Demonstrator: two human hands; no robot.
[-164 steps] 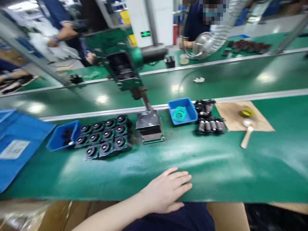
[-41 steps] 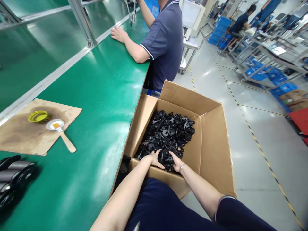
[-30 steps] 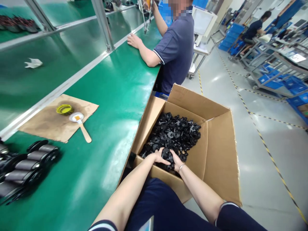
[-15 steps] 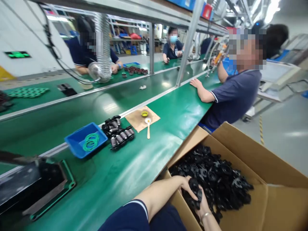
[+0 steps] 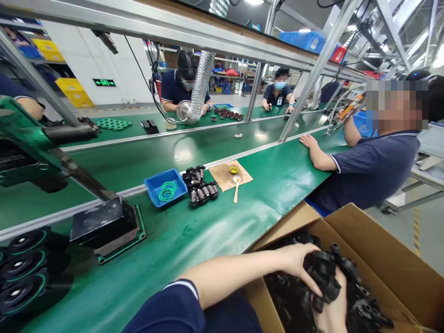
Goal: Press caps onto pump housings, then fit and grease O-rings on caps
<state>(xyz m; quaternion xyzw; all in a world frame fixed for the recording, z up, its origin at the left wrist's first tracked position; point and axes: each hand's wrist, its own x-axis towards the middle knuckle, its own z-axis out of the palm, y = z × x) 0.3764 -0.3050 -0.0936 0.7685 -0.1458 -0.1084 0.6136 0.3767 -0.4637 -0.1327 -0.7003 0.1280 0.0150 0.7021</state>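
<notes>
Black moulding [image 5: 321,273] was up between both hands, just above the loose black parts [image 5: 367,310] in the open carton [image 5: 378,240]. Carton stood beside the near edge of the green bench [image 5: 208,236]. Couldn't tell if it was one piece or a few bunched together.

Handling, my guess: light, stiff, hard plastic by the look of it. Smooth faces, so a bit slippery, but the uneven outline gave fingers something to catch on. Not very fragile, though the small projecting stubs looked like the weak spots. Best hold: round the thick middle body, off the stubs.

Left hand [image 5: 298,262]: part-open in a wide C, thumb and fingers apart, gripping the moulding from its left and upper side. Right hand [image 5: 336,305]: cupped round it from below and the right, grasping it; some fingers were hidden, so exact closure there was unclear. Neither hand was empty. Grip looked loose rather than clenched; couldn't read actual force.

On the bench, well apart from the hands: blue tray [image 5: 156,184] with green rings [image 5: 167,190] in it, dark cylindrical parts [image 5: 203,192] just beside, then a brush [image 5: 236,193] by a brown sheet [image 5: 220,175].
</notes>
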